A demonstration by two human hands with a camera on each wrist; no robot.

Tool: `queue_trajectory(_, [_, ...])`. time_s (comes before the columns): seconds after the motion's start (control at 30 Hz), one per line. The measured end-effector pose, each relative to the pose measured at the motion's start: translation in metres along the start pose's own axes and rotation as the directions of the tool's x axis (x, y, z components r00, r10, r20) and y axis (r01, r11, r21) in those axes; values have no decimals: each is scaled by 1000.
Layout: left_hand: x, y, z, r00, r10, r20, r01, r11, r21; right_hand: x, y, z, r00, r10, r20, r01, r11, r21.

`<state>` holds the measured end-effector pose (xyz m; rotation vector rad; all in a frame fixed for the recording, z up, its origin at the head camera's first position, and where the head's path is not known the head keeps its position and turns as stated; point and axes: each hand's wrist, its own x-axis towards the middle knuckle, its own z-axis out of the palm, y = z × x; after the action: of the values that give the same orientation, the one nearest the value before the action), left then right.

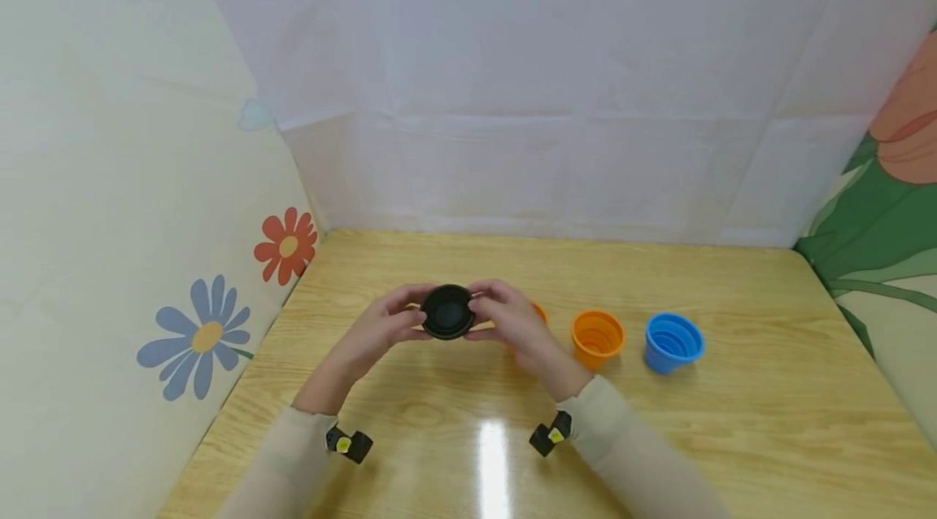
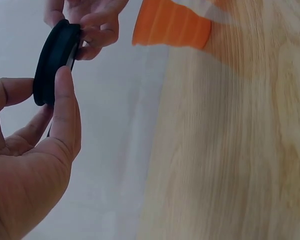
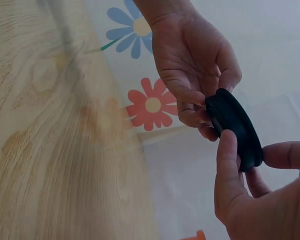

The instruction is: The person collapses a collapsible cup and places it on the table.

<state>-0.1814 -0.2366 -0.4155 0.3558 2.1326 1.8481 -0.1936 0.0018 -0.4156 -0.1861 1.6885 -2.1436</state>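
Note:
Both hands hold a black collapsible cup (image 1: 448, 312) above the table, its opening facing the head camera. The left hand (image 1: 384, 324) pinches its left side between thumb and fingers, and the right hand (image 1: 512, 322) grips the right side the same way. From the side, in the left wrist view, the black cup (image 2: 55, 62) looks folded flat like a thick disc. An orange cup (image 1: 540, 313) stands partly hidden behind the right hand. To its right are another orange cup (image 1: 597, 337) and a blue cup (image 1: 673, 342), both upright and expanded.
The wooden table (image 1: 769, 389) meets a white cloth backdrop (image 1: 512, 96) at its far edge. A wall with painted flowers (image 1: 207, 337) borders the left side, and a wall with painted leaves (image 1: 878, 218) the right.

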Motion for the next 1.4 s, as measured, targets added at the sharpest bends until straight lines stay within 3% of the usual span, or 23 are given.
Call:
queue_trajectory(0.37, [3,-21,-27,998,-57,-30,55,997,-60,20,17,22,1000,8,-30,-7,1000,18])
queue_trajectory(0.57, [6,-31,-36,997,-71,-21,69,996,-49,28,27,29,997,22,-74,-22,1000,5])
queue_trajectory(0.9, [13,-47,-45,988,-147,-45,146,989,-28,38,43,40,989,39,-140,-40,999,-9])
queue_trajectory(1.17, [18,-62,-46,981,-184,-55,182,983,-39,44,58,41,981,57,-184,-69,996,-61])
queue_trajectory(1.4, [21,-68,-40,973,-214,-81,217,976,33,45,68,40,975,68,-212,-95,989,-117])
